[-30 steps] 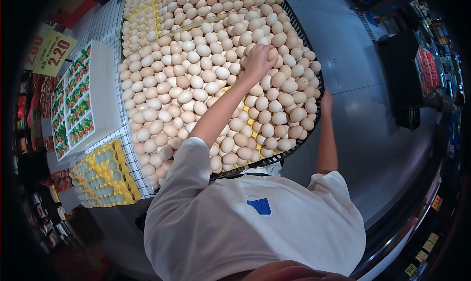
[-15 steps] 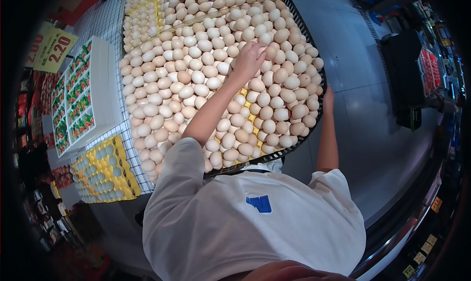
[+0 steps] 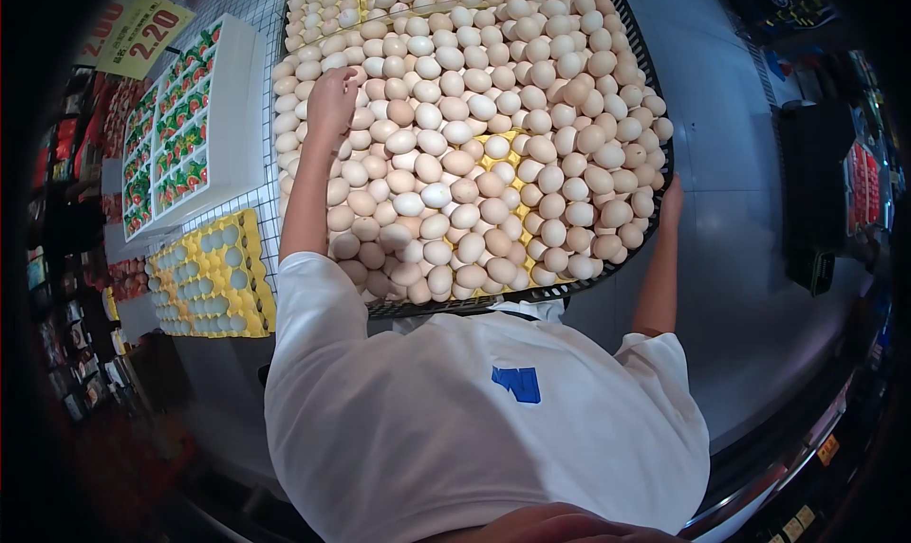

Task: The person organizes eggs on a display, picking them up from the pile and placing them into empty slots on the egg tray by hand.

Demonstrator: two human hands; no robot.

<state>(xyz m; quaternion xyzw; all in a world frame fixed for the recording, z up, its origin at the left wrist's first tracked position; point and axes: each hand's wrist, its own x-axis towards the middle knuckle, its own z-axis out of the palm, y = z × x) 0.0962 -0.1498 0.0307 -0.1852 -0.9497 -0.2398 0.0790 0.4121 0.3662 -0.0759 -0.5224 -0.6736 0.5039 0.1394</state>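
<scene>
Light brown and cream eggs (image 3: 455,130) are heaped in a large black-rimmed bin (image 3: 655,73). Over its left side, my left hand (image 3: 332,102) is curled at the fingertips around an egg (image 3: 357,74), which shows only in part. My right hand (image 3: 672,204) rests against the outside of the right rim, its fingers mostly hidden. Yellow egg tray (image 3: 520,178) cells show between eggs near the middle and front of the heap.
Left of the bin, a white box (image 3: 232,116) holds red-and-green packs, beside a yellow tray (image 3: 251,249) of bluish eggs on white wire mesh. A yellow price sign (image 3: 147,36) stands behind. Dark shelving and a black stand (image 3: 811,164) are at the right.
My left hand has moved from the right-middle of the heap to its left side. The view has shifted, so the bin appears farther right and higher. My right hand stays at the rim.
</scene>
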